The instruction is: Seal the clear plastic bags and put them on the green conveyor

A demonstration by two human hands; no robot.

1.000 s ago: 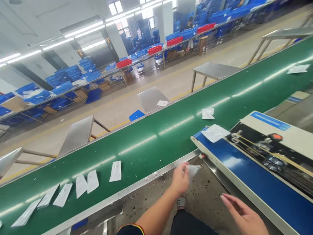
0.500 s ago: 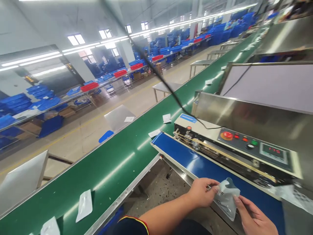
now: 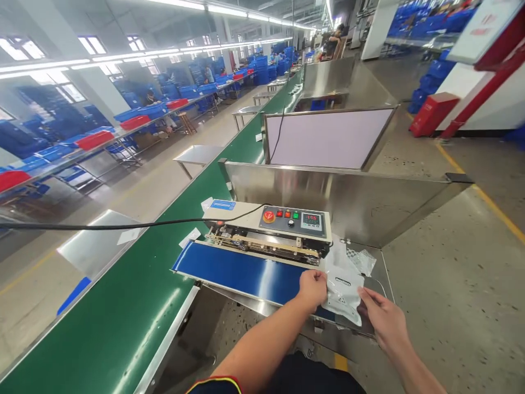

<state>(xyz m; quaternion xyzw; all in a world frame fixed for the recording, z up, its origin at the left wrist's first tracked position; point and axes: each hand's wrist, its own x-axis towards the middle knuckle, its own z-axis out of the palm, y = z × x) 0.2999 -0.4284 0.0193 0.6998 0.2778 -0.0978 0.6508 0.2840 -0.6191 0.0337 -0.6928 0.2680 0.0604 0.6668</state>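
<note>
Comparing with half a second ago, the pouch [image 3: 343,298] has shifted from tilted in the air in front of the blue belt [image 3: 241,273] to lying nearly flat over that belt's right end, printed face up, beside the heat-sealing machine [image 3: 266,219]. Right hand [image 3: 381,313]: thumb and fingers pinched on the pouch's right edge. Left hand [image 3: 314,287]: fingers curled in, apparently gripping the left edge; the contact is partly hidden by the knuckles. A second ago the right hand was empty; both hands are now at the one pouch. Judgement: work has passed from handling the pouch in the air to squaring it at the machine's end. Behind the pouch, a clear packet [image 3: 364,261] rests near the steel guard [image 3: 344,197]. Control panel [image 3: 293,219] lit, digits too small to read with confidence. On the green conveyor [image 3: 135,323], one white packet [image 3: 190,237] lies just beyond the blue belt's left end.
</note>
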